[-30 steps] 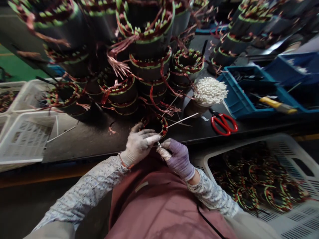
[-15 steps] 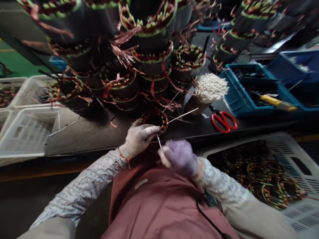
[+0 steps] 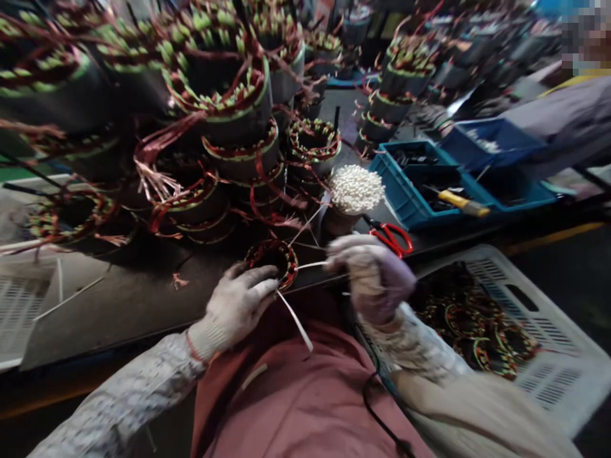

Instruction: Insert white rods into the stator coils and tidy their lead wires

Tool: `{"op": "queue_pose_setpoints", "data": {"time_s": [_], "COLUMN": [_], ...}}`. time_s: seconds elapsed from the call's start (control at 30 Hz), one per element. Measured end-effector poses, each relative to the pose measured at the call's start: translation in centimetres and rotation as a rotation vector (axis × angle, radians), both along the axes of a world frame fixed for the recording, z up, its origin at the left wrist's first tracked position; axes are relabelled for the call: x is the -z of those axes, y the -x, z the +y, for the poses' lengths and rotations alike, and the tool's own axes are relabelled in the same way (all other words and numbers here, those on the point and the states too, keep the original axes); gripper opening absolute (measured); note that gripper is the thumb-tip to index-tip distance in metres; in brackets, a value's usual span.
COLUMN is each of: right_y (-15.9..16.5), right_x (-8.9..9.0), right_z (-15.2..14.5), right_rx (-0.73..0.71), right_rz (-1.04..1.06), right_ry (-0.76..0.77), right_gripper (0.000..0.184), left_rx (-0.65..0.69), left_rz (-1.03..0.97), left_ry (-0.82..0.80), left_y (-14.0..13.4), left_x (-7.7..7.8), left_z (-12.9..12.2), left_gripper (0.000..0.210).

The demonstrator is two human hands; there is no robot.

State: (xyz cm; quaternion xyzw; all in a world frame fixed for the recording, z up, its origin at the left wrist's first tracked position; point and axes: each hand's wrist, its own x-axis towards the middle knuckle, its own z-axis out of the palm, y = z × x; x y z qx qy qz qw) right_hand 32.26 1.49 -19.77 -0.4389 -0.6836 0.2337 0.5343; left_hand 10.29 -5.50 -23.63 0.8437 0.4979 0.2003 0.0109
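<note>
My left hand (image 3: 241,302), in a whitish knit glove, is closed on the near left side of a small wire-wound stator (image 3: 291,261) at the bench's front edge. Its fingers lie over the rim. From the stator's near side a white cord (image 3: 296,322) hangs down over the reddish apron. Another white cord (image 3: 311,264) sticks out to the right. At its far end is my right hand (image 3: 375,273), in a white and purple glove, with fingers curled together on the cord's tip. That hand is slightly blurred.
Stacked larger stators (image 3: 238,143) crowd the back left. A bundle of white sticks (image 3: 357,189) stands beside red-handled scissors (image 3: 394,238). Blue bins (image 3: 405,197) hold a yellow-handled tool (image 3: 463,202). A white crate (image 3: 563,375) with several rings is lower right. Another person's sleeve (image 3: 563,121) is upper right.
My right hand has left the near cord and moved up and right to the other cord. The near cord now hangs loose. My left hand stays on the stator; the view has shifted right.
</note>
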Motion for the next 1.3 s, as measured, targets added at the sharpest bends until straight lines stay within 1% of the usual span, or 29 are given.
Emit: {"op": "queue_pose_setpoints", "data": {"time_s": [0.03, 0.07, 0.1, 0.13, 0.2, 0.23, 0.3, 0.37, 0.4, 0.43, 0.47, 0.5, 0.53, 0.57, 0.6, 0.63, 0.67, 0.7, 0.77, 0.83, 0.9, 0.97, 1.0, 1.07, 1.13, 1.17, 1.23, 1.3], "right_y": [-3.1, -6.1, -8.7, -10.8, -13.2, -13.7, -13.6, -13.0, -12.6, -12.1, -11.6, -10.9, -10.1, -9.0, -7.9, -6.6, -5.3, -4.0, -2.0, -0.9, -0.7, -1.2, -1.6, -2.6, -3.1, -3.2, -2.8, -2.3], "right_x": [1.0, 2.0, 2.9, 3.7, 4.6, 4.6, 4.2, 3.8, 3.7, 3.9, 4.4, 5.1, 5.9, 6.8, 7.6, 8.2, 8.5, 8.6, 8.0, 7.0, 6.3, 6.4, 6.6, 7.3, 7.7, 7.7, 7.4, 6.8], "right_z": [0.3, 1.1, 2.2, 3.5, 6.3, 7.4, 8.5, 7.7, 6.5, 5.0, 3.0, 0.9, -1.4, -3.5, -5.4, -6.9, -7.9, -8.5, -8.7, -8.1, -7.5, -7.3, -7.2, -7.1, -6.6, -6.3, -5.4, -4.5], "right_rx": [0.175, 0.272, 0.377, 0.415, 0.401, 0.370, 0.305, 0.256, 0.257, 0.264, 0.256, 0.233, 0.144, -0.002, -0.101, -0.162, -0.188, -0.181, -0.146, -0.131, -0.133, -0.162, -0.186, -0.218, -0.178, -0.144, -0.083, -0.083], "right_rz": [-0.149, -0.375, -0.591, -0.809, -1.153, -1.266, -1.377, -1.409, -1.414, -1.405, -1.378, -1.324, -1.236, -1.123, -1.026, -0.951, -0.900, -0.881, -0.915, -1.012, -1.114, -1.164, -1.156, -1.076, -0.979, -0.952, -0.962, -1.018], "right_ry": [-0.009, 0.069, 0.188, 0.339, 0.524, 0.591, 0.692, 0.782, 0.797, 0.776, 0.720, 0.626, 0.504, 0.366, 0.245, 0.157, 0.092, 0.052, 0.014, -0.010, -0.016, 0.002, 0.014, 0.038, 0.058, 0.068, 0.089, 0.106], "right_gripper": [0.037, 0.030, 0.026, 0.030, 0.042, 0.048, 0.058, 0.061, 0.060, 0.057, 0.054, 0.052, 0.050, 0.050, 0.051, 0.052, 0.051, 0.050, 0.048, 0.047, 0.046, 0.046, 0.046, 0.047, 0.046, 0.046, 0.046, 0.045], "left_rx": [-0.023, -0.034, -0.036, -0.033, -0.015, -0.005, -0.009, -0.026, -0.034, -0.042, -0.049, -0.055, -0.062, -0.073, -0.083, -0.092, -0.099, -0.104, -0.107, -0.106, -0.103, -0.106, -0.109, -0.107, -0.083, -0.064, -0.024, -0.003], "left_rz": [0.022, 0.052, 0.082, 0.105, 0.128, 0.137, 0.170, 0.205, 0.213, 0.214, 0.209, 0.201, 0.194, 0.188, 0.182, 0.177, 0.173, 0.170, 0.172, 0.182, 0.191, 0.195, 0.197, 0.210, 0.224, 0.232, 0.245, 0.256], "left_ry": [0.008, 0.011, 0.010, 0.007, 0.010, 0.011, 0.004, -0.019, -0.033, -0.047, -0.056, -0.062, -0.063, -0.062, -0.058, -0.052, -0.047, -0.044, -0.044, -0.058, -0.070, -0.067, -0.062, -0.049, -0.045, -0.042, -0.035, -0.020], "left_y": [0.0, 0.0, 0.1, 0.2, 0.4, 0.5, 0.6, 0.7, 0.7, 0.8, 0.8, 0.8, 0.7, 0.7, 0.7, 0.7, 0.6, 0.6, 0.5, 0.5, 0.5, 0.6, 0.6, 0.6, 0.7, 0.8, 1.1, 1.5], "left_x": [-0.4, -0.7, -0.8, -0.6, 0.2, 0.6, 1.3, 1.7, 1.8, 1.8, 1.9, 1.9, 2.0, 2.1, 2.1, 2.2, 2.2, 2.2, 2.1, 2.0, 2.0, 2.0, 2.0, 1.9, 1.7, 1.6, 1.5, 1.4], "left_z": [-0.2, -0.2, -0.2, 0.0, 0.4, 0.5, 0.3, -0.4, -0.8, -1.2, -1.5, -1.8, -1.9, -2.0, -2.0, -2.0, -2.0, -1.9, -1.9, -2.0, -2.1, -2.2, -2.2, -2.1, -1.9, -1.8, -1.4, -1.1], "left_gripper": [0.035, 0.043, 0.048, 0.047, 0.039, 0.036, 0.034, 0.037, 0.038, 0.040, 0.040, 0.040, 0.039, 0.038, 0.038, 0.038, 0.037, 0.037, 0.037, 0.037, 0.037, 0.038, 0.038, 0.037, 0.037, 0.037, 0.036, 0.035]}}
